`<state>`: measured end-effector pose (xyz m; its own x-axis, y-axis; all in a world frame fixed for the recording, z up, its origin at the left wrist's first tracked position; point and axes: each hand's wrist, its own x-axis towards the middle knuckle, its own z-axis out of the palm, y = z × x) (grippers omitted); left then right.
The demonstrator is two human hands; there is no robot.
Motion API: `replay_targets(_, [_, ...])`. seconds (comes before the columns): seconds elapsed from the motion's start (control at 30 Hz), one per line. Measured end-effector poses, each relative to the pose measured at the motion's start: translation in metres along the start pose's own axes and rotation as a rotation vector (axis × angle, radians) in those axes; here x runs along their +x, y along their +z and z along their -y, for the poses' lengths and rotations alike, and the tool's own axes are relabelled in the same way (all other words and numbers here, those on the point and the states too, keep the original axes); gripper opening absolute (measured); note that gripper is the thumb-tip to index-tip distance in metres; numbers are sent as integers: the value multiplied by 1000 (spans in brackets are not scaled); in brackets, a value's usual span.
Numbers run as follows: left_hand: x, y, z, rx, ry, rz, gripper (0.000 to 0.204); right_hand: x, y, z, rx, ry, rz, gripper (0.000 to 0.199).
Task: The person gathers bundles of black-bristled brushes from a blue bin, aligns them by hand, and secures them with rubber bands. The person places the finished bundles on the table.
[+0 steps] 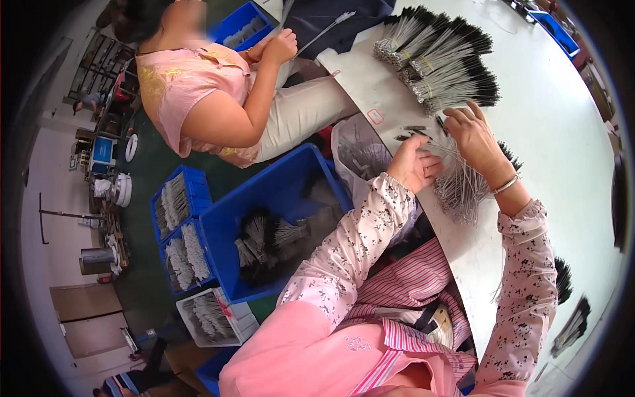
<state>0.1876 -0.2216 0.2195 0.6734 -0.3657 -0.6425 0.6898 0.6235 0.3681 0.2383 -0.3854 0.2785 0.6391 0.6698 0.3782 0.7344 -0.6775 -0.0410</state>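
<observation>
Left hand (413, 165) is curled near-closed at the table (562, 119) edge, pinching what look like a few thin grey wires (456, 182); exact count can't be read. Right hand (473, 135) sits just above it, fingers half open and spread over the same fan of wires, fingertips touching the black-tipped ends; can't tell if it actually clamps any. The loose fan lies on the table, its lower ends overhanging the edge toward the lap. Risks as I see them: the overhang is unsupported, so any slack in the left pinch likely drops strands off the edge into the clear bag (360, 155) or big blue bin (278, 218) below, mixing with the bundles there. Loose strands cross each other, so pulling one probably drags neighbours and snarls the fan. The tied bundles (440, 56) sit close beyond the right hand; a wide sweep could knock them askew. A second person (211, 92) works well apart, no interference.
</observation>
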Motion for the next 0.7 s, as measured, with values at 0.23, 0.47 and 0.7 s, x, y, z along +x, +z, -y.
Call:
replay_targets(0.23, [4, 11, 2, 122, 60, -14, 64, -5, -13, 3, 837, 387, -476, 10])
replay_targets(0.47, [12, 31, 6, 363, 136, -77, 45, -61, -47, 13, 1053, 885, -889, 17])
replay_targets(0.7, [41, 43, 15, 662, 248, -146, 37, -134, -24, 44, 1263, 1299, -939, 16])
